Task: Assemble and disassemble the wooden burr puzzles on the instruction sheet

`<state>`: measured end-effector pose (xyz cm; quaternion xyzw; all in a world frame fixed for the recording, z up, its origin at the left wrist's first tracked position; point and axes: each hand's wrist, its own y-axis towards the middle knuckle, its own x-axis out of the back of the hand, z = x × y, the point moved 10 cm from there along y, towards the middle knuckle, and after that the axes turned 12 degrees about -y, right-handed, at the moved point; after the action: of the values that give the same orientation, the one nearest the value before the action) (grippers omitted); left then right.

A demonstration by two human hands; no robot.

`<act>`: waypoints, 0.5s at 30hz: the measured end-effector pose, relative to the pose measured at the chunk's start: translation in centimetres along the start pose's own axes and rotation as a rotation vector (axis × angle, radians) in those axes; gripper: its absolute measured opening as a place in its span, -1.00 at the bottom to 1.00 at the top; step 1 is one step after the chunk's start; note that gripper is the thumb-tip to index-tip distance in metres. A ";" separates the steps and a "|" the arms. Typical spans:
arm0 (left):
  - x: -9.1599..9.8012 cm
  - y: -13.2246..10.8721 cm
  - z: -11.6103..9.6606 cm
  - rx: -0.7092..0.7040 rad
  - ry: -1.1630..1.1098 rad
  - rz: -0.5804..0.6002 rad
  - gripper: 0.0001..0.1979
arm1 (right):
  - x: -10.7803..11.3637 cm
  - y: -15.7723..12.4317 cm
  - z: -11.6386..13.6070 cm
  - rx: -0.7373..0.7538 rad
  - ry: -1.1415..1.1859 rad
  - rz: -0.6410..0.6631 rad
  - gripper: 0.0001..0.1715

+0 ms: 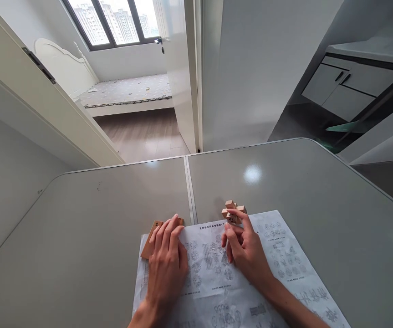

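My left hand [167, 255] lies palm down over flat wooden pieces, its fingers stretched out and slightly bent. One wooden piece marked "2" [150, 241] sticks out on its left, and the end of another wooden piece [181, 221] shows past the fingertips; the rest is hidden. My right hand [247, 250] is open, index finger out to a small wooden interlocking puzzle [230, 212] and thumb apart from it. The fingertip overlaps the puzzle, seemingly touching it. The puzzle stands at the upper edge of a printed instruction sheet [213, 291] beneath both hands.
The grey table [90, 237] has a pale seam [190, 191] running away from me. Beyond its far edge are a doorway with an open door [177, 68], a bed [131, 89] and a window [112, 20]. White cabinets [349, 86] stand at the far right.
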<state>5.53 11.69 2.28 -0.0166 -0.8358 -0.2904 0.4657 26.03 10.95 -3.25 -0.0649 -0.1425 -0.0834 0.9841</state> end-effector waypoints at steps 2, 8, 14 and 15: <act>-0.4 -0.1 -0.2 -0.025 0.019 0.036 -0.56 | 0.0 0.1 0.0 0.002 -0.002 0.003 -0.53; -0.5 -0.1 -0.2 -0.020 0.019 0.046 -0.57 | -0.1 0.2 -0.3 -0.001 0.008 0.007 -0.53; -0.2 0.1 -0.1 0.016 -0.005 0.020 -0.63 | 0.1 0.2 0.0 0.010 -0.009 -0.005 -0.53; -0.2 0.2 -0.1 0.016 -0.005 0.019 -0.64 | 0.2 0.2 0.1 0.018 -0.018 -0.006 -0.53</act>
<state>5.79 11.79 2.27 -0.0217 -0.8391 -0.2791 0.4665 26.18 11.15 -3.09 -0.0562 -0.1522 -0.0845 0.9831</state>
